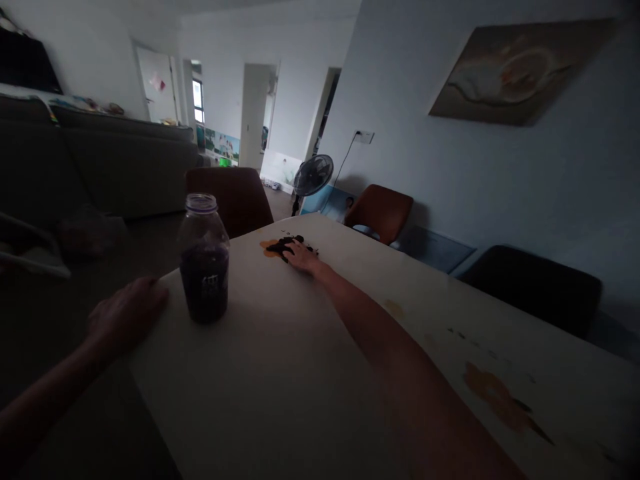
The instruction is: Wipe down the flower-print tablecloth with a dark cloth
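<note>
The right grip (300,255) lies flat, fingers spread over small dark bits (284,245) on the smooth pale tabletop (280,373), holding nothing. The left grip (125,317) rests loosely open at the tabletop's edge, just beside a round clear bottle (204,257), uncapped, with dark filling. Brown chairs (230,197) stand beyond.

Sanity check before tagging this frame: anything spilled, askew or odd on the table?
Possibly. Small dark bits lie loose on the table at its far end, under the right hand; too dim to tell what they are. The bottle stands upright with no cap, beside the left hand.
</note>
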Demonstrator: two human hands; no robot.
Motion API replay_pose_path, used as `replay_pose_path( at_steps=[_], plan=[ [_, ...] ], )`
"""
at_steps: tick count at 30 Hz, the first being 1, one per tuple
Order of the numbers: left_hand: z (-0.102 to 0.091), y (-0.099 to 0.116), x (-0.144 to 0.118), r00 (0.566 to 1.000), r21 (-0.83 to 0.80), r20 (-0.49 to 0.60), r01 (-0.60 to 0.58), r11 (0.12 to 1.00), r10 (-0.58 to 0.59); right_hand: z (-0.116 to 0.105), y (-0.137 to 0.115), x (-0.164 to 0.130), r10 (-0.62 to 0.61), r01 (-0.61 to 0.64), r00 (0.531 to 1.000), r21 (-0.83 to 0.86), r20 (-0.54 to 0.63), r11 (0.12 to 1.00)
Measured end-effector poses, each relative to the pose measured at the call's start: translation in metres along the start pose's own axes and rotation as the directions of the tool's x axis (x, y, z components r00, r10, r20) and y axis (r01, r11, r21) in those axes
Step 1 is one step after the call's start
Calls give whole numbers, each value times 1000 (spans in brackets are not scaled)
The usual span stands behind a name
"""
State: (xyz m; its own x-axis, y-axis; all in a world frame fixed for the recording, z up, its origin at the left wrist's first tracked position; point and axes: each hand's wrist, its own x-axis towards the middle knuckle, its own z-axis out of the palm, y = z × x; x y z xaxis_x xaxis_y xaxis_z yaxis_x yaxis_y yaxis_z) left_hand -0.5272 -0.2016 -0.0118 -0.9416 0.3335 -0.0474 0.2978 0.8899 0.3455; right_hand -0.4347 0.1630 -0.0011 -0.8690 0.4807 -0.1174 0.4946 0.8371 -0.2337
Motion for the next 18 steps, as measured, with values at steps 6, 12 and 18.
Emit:
replay_pose_path(
  at_steps=[6, 12, 18],
  plan=[
    [-3, -1, -1, 998, 10, 6, -60, 998, 60, 11, 32, -139, -99, 100, 995, -21, 18, 995],
    [-7, 2, -3, 996, 15, 41, -83, 996, 82, 31, 86, -319, -180, 179, 984, -60, -14, 982],
    [-1, -2, 5, 997, 24, 33, -74, 997, 73, 74, 138, -445, -247, 211, 948, -185, -200, 960]
  ],
)
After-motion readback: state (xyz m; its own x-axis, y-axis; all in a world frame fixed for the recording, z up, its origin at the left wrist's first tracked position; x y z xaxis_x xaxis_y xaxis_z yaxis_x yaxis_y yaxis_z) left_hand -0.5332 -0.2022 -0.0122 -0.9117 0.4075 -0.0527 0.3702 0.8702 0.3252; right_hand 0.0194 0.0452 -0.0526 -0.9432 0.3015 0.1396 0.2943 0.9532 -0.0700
